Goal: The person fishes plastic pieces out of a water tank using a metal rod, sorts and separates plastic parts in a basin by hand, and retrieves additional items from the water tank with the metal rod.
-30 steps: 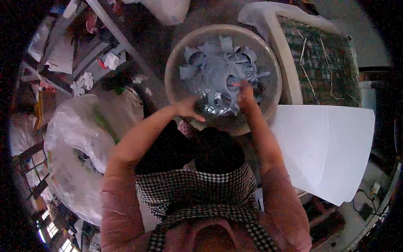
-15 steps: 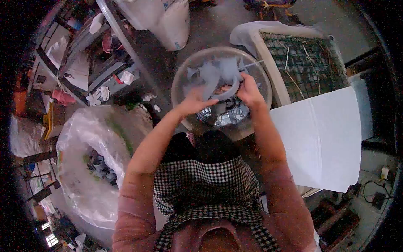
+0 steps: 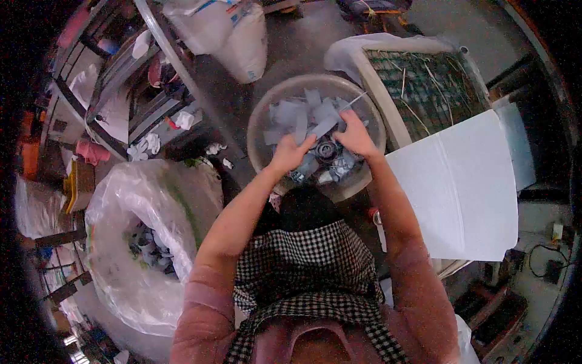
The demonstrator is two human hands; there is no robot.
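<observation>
A round translucent tub (image 3: 257,130) stands in front of my legs, with several grey plastic pieces (image 3: 288,113) piled inside. Both my hands reach down into it. Between them lies a flat grey plastic piece (image 3: 323,126). My left hand (image 3: 288,154) is closed at its near left end, thumb pointing right. On the right end, the bent fingers of my right hand (image 3: 356,136) grip the piece; their tips are partly hidden. A dark ring-shaped part (image 3: 327,150) and shiny silvery pieces (image 3: 344,164) lie below the hands.
On the left stands a large clear plastic bag (image 3: 115,242) with grey pieces (image 3: 151,249) inside. A metal rack (image 3: 170,51) rises behind it. To the right are a frame with green netting (image 3: 418,91) and a white board (image 3: 451,188). White sacks (image 3: 242,45) stand beyond the tub.
The curved grey piece held up between my hands is no longer distinct. My hands are lower and closer together, over a flat grey piece. The dark ring shows more fully. The view has shifted slightly.
</observation>
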